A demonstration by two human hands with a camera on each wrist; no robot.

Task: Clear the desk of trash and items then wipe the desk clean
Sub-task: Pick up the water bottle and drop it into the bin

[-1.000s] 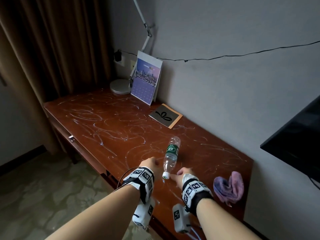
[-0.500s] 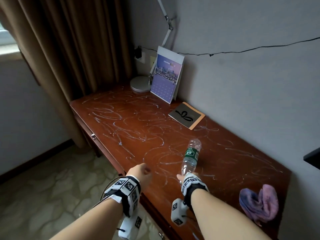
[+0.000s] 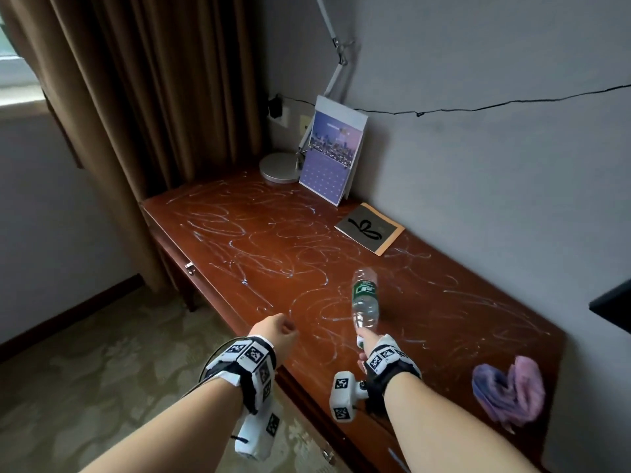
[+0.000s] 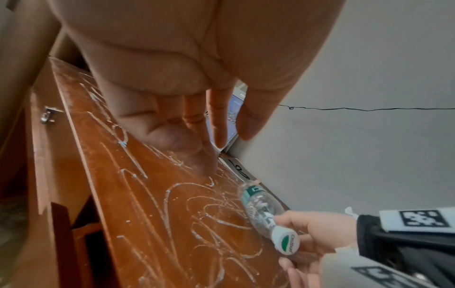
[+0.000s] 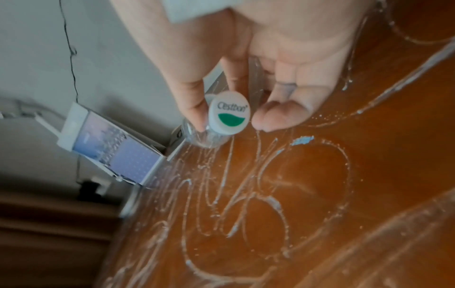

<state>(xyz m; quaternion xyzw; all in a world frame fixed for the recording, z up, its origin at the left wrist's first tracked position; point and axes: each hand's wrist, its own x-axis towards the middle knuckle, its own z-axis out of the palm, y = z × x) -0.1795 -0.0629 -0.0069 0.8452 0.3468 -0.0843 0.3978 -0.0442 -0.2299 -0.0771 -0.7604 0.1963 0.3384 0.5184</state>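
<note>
A clear plastic water bottle [image 3: 364, 298] with a green label and a white cap [image 5: 230, 113] lies across the scribbled brown desk [image 3: 256, 240], cap end toward me. My right hand [image 3: 366, 341] pinches its neck just below the cap, thumb on one side and fingers on the other. In the left wrist view the bottle [image 4: 258, 206] points away from the right hand [image 4: 307, 228]. My left hand [image 3: 280, 332] hovers over the desk's front edge, left of the bottle, with fingers [image 4: 197, 136] loosely bent and holding nothing.
A purple-pink cloth [image 3: 508, 390] lies at the desk's near right. A dark notebook [image 3: 370, 228], a standing calendar [image 3: 333, 158] and a lamp base [image 3: 278, 167] line the wall. White chalky scribbles cover the desktop. A black screen [image 3: 614, 308] juts in at right.
My right hand has closed round the bottle's neck. My left hand has drawn back to the left, away from the cap. The head view has swung left.
</note>
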